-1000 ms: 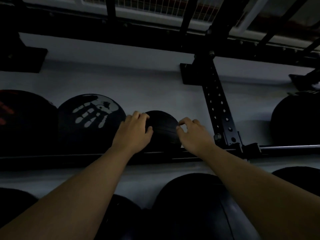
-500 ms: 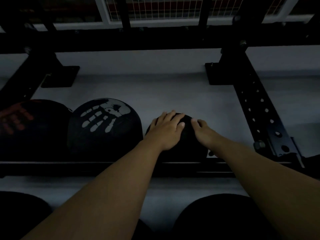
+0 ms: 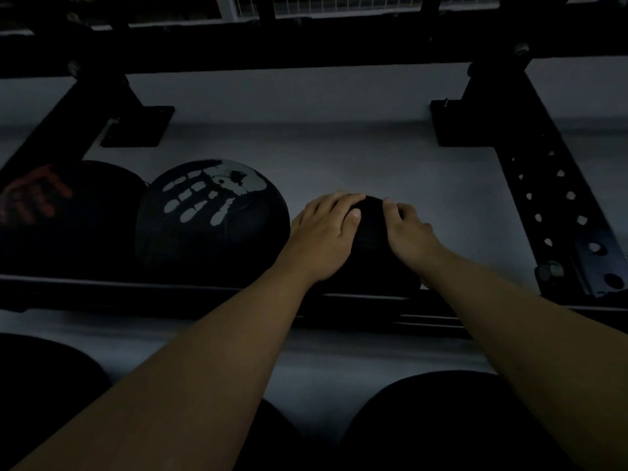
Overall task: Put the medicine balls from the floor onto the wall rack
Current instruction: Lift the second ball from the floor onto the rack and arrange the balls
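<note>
A small black medicine ball (image 3: pixel 370 239) rests on the black wall rack's rail (image 3: pixel 170 290), right of a bigger black ball with a white handprint (image 3: pixel 210 219). My left hand (image 3: pixel 323 232) lies over the small ball's top left side, fingers curled on it. My right hand (image 3: pixel 407 232) presses its top right side. Both hands hide much of the ball. A dark ball with a red handprint (image 3: pixel 44 212) sits at the far left of the same shelf.
A perforated black upright (image 3: pixel 550 205) stands right of the small ball, bolted to the grey wall. A black crossbar (image 3: pixel 306 52) runs overhead. Large black balls (image 3: pixel 441 419) fill the lower shelf below my forearms. The scene is dim.
My hands have slid from the small ball's sides onto its top, closer together. The view has shifted right and closer, so the rack upright now sits farther right.
</note>
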A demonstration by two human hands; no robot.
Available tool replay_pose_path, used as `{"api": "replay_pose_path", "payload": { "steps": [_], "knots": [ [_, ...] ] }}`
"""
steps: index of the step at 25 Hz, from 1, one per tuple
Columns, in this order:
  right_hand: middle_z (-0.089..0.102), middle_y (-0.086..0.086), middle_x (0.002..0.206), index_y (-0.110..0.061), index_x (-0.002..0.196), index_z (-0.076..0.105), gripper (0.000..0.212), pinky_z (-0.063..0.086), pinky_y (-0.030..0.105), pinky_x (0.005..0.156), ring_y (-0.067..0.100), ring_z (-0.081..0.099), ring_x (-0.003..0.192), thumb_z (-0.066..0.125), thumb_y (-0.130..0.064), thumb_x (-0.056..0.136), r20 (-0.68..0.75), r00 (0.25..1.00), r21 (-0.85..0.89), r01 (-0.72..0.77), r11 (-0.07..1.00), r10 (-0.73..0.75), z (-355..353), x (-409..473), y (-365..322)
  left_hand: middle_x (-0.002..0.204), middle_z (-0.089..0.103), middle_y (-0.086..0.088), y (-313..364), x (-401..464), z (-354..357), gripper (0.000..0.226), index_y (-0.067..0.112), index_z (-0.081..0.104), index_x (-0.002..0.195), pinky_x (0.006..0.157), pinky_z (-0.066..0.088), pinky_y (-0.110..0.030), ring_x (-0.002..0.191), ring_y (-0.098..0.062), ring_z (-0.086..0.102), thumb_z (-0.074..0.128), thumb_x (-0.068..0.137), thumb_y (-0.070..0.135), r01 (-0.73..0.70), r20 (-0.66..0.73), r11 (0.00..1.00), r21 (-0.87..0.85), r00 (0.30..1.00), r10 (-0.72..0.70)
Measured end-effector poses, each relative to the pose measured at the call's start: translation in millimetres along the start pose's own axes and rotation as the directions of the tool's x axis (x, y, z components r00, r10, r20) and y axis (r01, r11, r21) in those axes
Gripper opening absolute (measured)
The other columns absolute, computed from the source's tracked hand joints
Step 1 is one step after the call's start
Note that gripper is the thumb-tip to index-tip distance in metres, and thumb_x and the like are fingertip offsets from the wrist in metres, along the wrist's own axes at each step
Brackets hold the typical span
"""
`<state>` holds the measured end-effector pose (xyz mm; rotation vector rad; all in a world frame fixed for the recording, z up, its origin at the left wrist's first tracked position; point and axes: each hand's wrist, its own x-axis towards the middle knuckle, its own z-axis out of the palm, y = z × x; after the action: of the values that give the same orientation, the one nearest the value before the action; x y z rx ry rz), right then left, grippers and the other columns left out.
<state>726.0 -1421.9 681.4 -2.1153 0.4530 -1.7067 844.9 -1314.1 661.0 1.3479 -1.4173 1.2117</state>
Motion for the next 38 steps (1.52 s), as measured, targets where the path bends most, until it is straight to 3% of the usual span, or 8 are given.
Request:
{"api": "replay_pose_path", "payload": {
  "steps": [6,10,13,16,19,21,29,38],
  "knots": [
    [0.03,0.015,0.17,-0.017,0.164,0.026,0.07,0.02,0.037,0.127,0.033,0.033,0.154,0.02,-0.057,0.108,0.08,0.987,-0.061,0.143,0.988,-0.138,-13,2,-3,0.173,0.017,-0.001,7,-1,-12,0.051,0.033,0.026,0.161,0.129,0.009,-0.048,0.159,-0.022,0.011,0.022,0.111,0.042,0.043,0.123,0.999,0.023,0.991,-0.046],
    [0.046,0.016,0.16,-0.014,0.151,0.05,0.058,0.032,0.028,0.104,0.031,0.047,0.142,0.026,-0.046,0.11,0.106,0.966,-0.147,0.251,0.957,-0.237,-10,-2,-39,0.17,0.026,0.0,-2,1,-44,0.053,0.031,0.026,0.161,0.127,0.012,-0.052,0.157,-0.021,0.02,0.028,0.109,0.043,-0.039,0.21,0.977,0.21,0.978,-0.006],
    [0.061,0.019,0.138,-0.004,0.127,0.065,0.051,0.032,0.028,0.088,0.031,0.057,0.121,0.035,-0.042,0.109,0.103,0.929,-0.178,0.368,0.913,-0.355,18,-11,-86,0.168,0.03,0.0,-34,-4,-88,0.054,0.03,0.029,0.159,0.126,0.007,-0.054,0.156,-0.022,0.023,0.032,0.107,0.043,-0.061,0.155,0.927,0.371,0.988,0.003],
    [0.062,0.016,0.138,-0.004,0.13,0.063,0.044,0.029,0.023,0.078,0.029,0.056,0.12,0.04,-0.035,0.109,0.079,0.914,-0.182,0.406,0.896,-0.398,60,-20,-135,0.166,0.033,-0.002,-84,-17,-144,0.052,0.029,0.034,0.157,0.126,0.012,-0.051,0.153,-0.025,0.027,0.032,0.106,0.041,0.017,0.04,0.913,0.409,0.999,-0.036],
    [0.051,0.013,0.154,-0.01,0.145,0.055,0.049,0.037,0.024,0.103,0.03,0.05,0.135,0.039,-0.038,0.108,0.061,0.911,-0.153,0.412,0.898,-0.407,112,-30,-178,0.165,0.035,-0.007,-147,-42,-198,0.057,0.024,0.031,0.159,0.121,0.027,-0.049,0.148,-0.031,0.035,0.033,0.106,0.047,0.084,0.048,0.915,0.396,0.993,-0.112],
    [0.037,0.01,0.165,-0.026,0.154,0.044,0.055,0.029,0.04,0.123,0.032,0.04,0.147,0.036,-0.051,0.106,0.058,0.922,-0.178,0.388,0.904,-0.384,145,-38,-193,0.166,0.033,-0.007,-184,-56,-221,0.063,0.023,0.026,0.161,0.12,0.031,-0.05,0.148,-0.031,0.036,0.034,0.105,0.052,0.084,0.112,0.933,0.351,0.985,-0.131],
    [0.008,0.003,0.177,-0.047,0.162,0.018,0.064,0.006,0.055,0.129,0.028,0.003,0.163,0.026,-0.068,0.102,0.099,0.933,-0.423,0.355,0.834,-0.346,177,-48,-179,0.174,-0.006,-0.005,-206,-70,-184,0.07,0.034,-0.003,0.163,0.128,0.006,-0.044,0.16,-0.025,-0.001,0.029,0.106,0.055,0.1,0.148,0.994,-0.045,0.985,-0.092],
    [0.029,0.007,0.169,-0.037,0.157,0.035,0.056,0.017,0.056,0.123,0.035,0.023,0.155,0.035,-0.051,0.103,-0.099,0.92,-0.395,0.315,0.863,-0.38,198,-65,-190,0.171,0.019,-0.004,-220,-66,-225,0.07,0.035,0.011,0.164,0.122,0.02,-0.045,0.155,-0.028,0.023,0.035,0.103,0.06,-0.03,0.228,0.981,0.191,0.974,-0.015]
  ]
}}
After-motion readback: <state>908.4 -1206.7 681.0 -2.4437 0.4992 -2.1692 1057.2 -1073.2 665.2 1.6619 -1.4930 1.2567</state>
